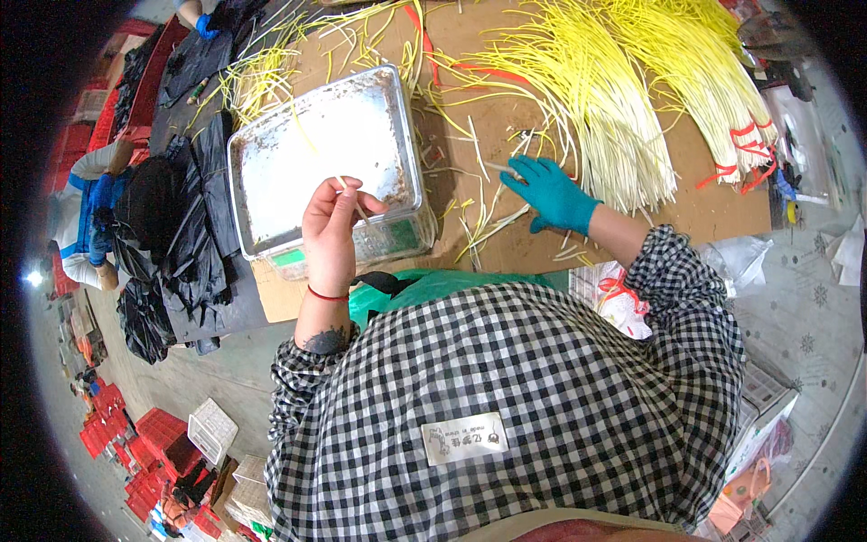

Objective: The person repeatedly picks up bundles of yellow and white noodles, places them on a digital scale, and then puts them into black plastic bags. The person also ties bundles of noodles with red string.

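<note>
My bare left hand [332, 223] pinches a thin pale chive stalk [353, 200] between thumb and fingertips. It hovers over the near part of a clear plastic bin [414, 156] with a shiny, dirt-specked top surface. My right hand [555, 195], in a teal glove, is low over the cardboard [711, 210] with thumb and fingers apart. A pale streak meets its fingertips; whether it is a stalk is unclear. Loose stalks [479, 149] lie around that hand. Just beyond it spreads a large heap of yellow chives [603, 115], white ends towards me.
Yellow chive bundles [718, 95] tied with red ribbon lie at the right. More stalks [267, 78] are scattered behind the bin. Black plastic sheeting [196, 230] covers the left side. Another person [95, 217] is at the left; a blue-gloved hand [205, 26] shows above. Red crates [162, 440] stand on the floor.
</note>
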A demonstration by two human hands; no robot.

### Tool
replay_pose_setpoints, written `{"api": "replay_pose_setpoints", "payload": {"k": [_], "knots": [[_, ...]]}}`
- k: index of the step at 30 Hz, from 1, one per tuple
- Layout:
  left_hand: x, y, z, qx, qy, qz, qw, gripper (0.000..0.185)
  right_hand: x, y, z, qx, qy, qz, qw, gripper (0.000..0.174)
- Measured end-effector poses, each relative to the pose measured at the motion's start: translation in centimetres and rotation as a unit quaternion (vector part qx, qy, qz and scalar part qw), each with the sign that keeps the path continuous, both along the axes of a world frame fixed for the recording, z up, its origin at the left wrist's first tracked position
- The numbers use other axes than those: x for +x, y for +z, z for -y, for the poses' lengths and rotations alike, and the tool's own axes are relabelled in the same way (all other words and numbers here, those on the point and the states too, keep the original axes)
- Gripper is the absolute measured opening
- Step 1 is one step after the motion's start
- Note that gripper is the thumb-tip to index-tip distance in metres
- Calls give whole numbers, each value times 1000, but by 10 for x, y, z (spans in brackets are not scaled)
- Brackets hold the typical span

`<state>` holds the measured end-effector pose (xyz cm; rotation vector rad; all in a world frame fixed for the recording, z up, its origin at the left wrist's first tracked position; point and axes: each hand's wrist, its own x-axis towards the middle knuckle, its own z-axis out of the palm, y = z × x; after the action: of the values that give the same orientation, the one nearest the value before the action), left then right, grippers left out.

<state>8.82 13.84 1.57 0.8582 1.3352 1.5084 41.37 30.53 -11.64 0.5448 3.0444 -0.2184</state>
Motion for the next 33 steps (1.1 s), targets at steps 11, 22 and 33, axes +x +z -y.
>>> {"api": "replay_pose_setpoints", "payload": {"k": [11,22,33], "knots": [[-7,-1,2,15,28,17,999,13,5,39,-2,-26,67,-200,977,21],[-40,-28,54,76,37,-43,995,11,-82,0,-45,22,335,16,942,33],[-61,-58,77,47,53,5,997,14,-92,105,-227,-35,-184,-161,969,25]]}}
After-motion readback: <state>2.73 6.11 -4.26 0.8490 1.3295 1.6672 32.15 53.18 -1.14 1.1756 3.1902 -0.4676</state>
